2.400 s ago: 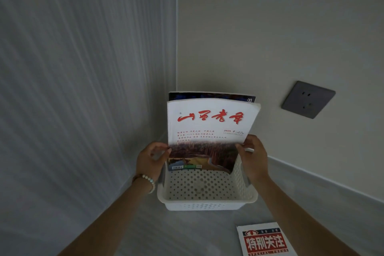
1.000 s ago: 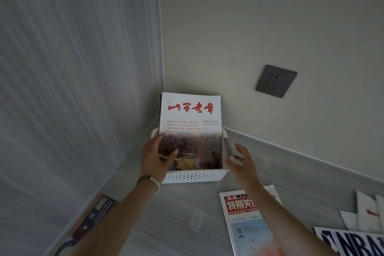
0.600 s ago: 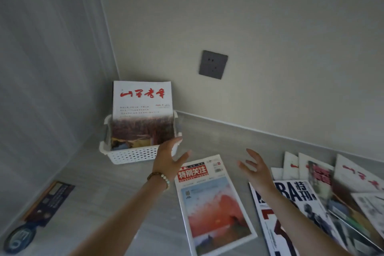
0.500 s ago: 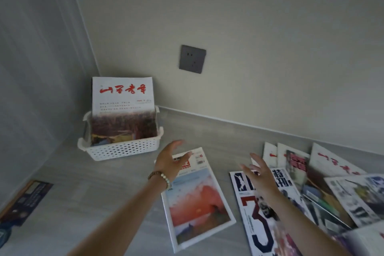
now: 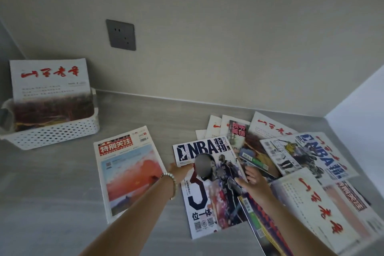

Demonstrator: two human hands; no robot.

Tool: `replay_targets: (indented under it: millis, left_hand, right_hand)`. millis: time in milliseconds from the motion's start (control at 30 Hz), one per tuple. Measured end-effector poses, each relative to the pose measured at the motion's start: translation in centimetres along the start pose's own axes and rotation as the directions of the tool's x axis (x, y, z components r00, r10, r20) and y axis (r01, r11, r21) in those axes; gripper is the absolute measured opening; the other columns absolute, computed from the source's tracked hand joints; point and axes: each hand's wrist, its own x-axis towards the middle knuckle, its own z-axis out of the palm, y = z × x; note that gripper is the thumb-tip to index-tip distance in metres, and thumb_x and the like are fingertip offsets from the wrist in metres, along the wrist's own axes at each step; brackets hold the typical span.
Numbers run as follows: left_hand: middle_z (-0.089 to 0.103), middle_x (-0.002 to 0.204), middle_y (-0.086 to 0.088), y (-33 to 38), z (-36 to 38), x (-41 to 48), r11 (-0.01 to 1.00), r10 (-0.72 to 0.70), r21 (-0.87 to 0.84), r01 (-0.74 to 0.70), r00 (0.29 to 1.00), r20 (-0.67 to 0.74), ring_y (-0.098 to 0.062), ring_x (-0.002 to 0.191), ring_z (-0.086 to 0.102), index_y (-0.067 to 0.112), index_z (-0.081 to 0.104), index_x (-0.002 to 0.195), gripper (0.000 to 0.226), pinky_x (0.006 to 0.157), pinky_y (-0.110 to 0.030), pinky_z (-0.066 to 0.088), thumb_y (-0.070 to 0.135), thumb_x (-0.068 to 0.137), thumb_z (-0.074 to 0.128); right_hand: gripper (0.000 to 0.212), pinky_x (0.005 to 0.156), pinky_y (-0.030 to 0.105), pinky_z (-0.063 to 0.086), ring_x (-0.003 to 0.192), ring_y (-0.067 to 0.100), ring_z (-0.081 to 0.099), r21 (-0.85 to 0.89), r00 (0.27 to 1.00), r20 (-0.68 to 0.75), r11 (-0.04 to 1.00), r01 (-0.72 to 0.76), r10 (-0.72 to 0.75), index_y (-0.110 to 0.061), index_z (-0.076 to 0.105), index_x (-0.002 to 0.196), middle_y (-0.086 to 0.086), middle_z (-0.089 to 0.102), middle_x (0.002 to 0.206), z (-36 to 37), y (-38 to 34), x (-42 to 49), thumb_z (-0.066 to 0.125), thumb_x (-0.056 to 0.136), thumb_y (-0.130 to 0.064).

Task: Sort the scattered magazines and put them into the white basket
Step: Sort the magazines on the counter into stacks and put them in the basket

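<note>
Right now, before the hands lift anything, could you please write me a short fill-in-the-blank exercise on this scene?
1. One upright magazine stands in the white ___.
2. The left hand and right hand flank a flat magazine titled ___.
3. The bead bracelet sits on the ___ wrist.
4. The socket is set in the ___.
Missing words: basket; NBA; left; wall.

White basket (image 5: 52, 135), far left: one red-titled magazine (image 5: 49, 81) upright inside. Grey surface (image 5: 52, 193): sunset-cover magazine (image 5: 128, 174) lying flat. NBA magazine (image 5: 207, 193) beside it, left hand (image 5: 179, 170) at its left edge, right hand (image 5: 252, 181) at its right edge. Overlapping magazine pile (image 5: 301, 151), right.
</note>
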Motion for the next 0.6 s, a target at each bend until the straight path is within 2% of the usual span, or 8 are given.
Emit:
replay_targets:
  millis: [67,167,233,333,400,500,567,600]
  left_hand:
    - [0.056,0.12,-0.011,-0.1,0.0,0.3,0.998,-0.048,-0.049,0.047,0.999,-0.018,-0.017,0.086,0.051,0.0,0.041,0.132,0.062,0.081,-0.026,0.047,0.033,0.084,0.062]
    - [0.056,0.128,-0.015,-0.7,-0.3,0.0,0.999,-0.006,-0.054,0.004,0.999,-0.041,-0.026,0.108,0.058,0.001,0.049,0.127,0.049,0.099,-0.039,0.047,0.02,0.084,0.063]
    - [0.06,0.122,-0.015,-1.2,0.1,-0.5,0.994,0.099,-0.051,-0.099,0.995,0.009,-0.027,0.107,0.06,0.007,0.043,0.131,0.048,0.091,-0.041,0.052,0.007,0.086,0.059]
    - [0.065,0.109,-0.007,-1.2,0.5,-2.1,0.958,0.234,-0.194,-0.21,0.966,0.111,-0.019,0.09,0.064,0.025,0.03,0.135,0.062,0.06,-0.031,0.059,-0.001,0.085,0.056]
    - [0.066,0.112,-0.005,-0.3,0.2,-2.5,0.927,0.338,-0.214,-0.307,0.932,0.13,-0.017,0.094,0.064,0.028,0.033,0.135,0.061,0.066,-0.03,0.059,0.0,0.086,0.055]
    - [0.07,0.095,0.011,1.8,-1.5,-3.2,0.874,0.454,-0.254,-0.414,0.882,0.128,-0.003,0.083,0.068,0.031,0.04,0.131,0.057,0.066,-0.023,0.058,0.0,0.085,0.056]
    - [0.072,0.09,0.014,3.3,-3.4,-3.8,0.856,0.481,-0.292,-0.427,0.865,0.143,0.001,0.08,0.068,0.039,0.045,0.124,0.055,0.059,-0.02,0.057,0.003,0.085,0.057]
    - [0.072,0.093,0.012,4.0,-4.6,-4.1,0.848,0.489,-0.308,-0.431,0.86,0.143,-0.001,0.083,0.068,0.041,0.046,0.122,0.055,0.061,-0.022,0.057,0.003,0.084,0.058]
  right_hand:
    - [0.061,0.097,0.025,0.035,0.113,0.017,0.05,0.028,1.0,-0.013,1.0,-0.008,0.009,-0.008,0.047,0.127,0.009,0.053,0.131,0.0,0.2,0.2,0.076,0.075,-0.018]
    - [0.065,0.101,0.03,0.036,0.119,0.022,0.051,0.067,0.999,-0.031,0.997,-0.026,0.029,-0.008,0.047,0.129,0.01,0.052,0.133,0.1,0.5,0.6,0.078,0.073,-0.019]
    - [0.063,0.103,0.035,0.037,0.12,0.025,0.051,0.071,0.998,-0.046,0.997,-0.034,0.037,-0.01,0.049,0.127,0.01,0.054,0.132,0.1,0.5,0.9,0.078,0.072,-0.02]
    - [0.056,0.093,0.034,0.043,0.108,0.023,0.057,0.061,0.998,-0.049,0.997,-0.037,0.04,-0.013,0.052,0.123,0.009,0.058,0.127,0.2,0.1,1.2,0.077,0.074,-0.022]
    - [0.057,0.087,0.033,0.044,0.102,0.022,0.058,0.11,0.997,-0.054,0.993,-0.052,0.059,-0.015,0.049,0.126,0.009,0.06,0.125,0.4,-0.7,1.5,0.075,0.076,-0.026]
    - [0.062,0.094,0.035,0.042,0.107,0.022,0.058,0.172,0.998,0.036,0.984,-0.056,0.05,-0.012,0.046,0.13,0.004,0.062,0.122,1.5,-2.8,1.6,0.066,0.08,-0.044]
    - [0.062,0.092,0.041,0.048,0.099,0.025,0.065,0.265,0.986,0.167,0.962,-0.063,0.019,-0.009,0.057,0.118,0.005,0.07,0.104,2.8,-4.5,1.6,0.06,0.075,-0.053]
    - [0.056,0.086,0.041,0.052,0.091,0.027,0.066,0.354,0.978,0.209,0.932,-0.085,0.009,-0.008,0.06,0.111,0.009,0.07,0.096,3.5,-5.6,1.6,0.061,0.073,-0.05]
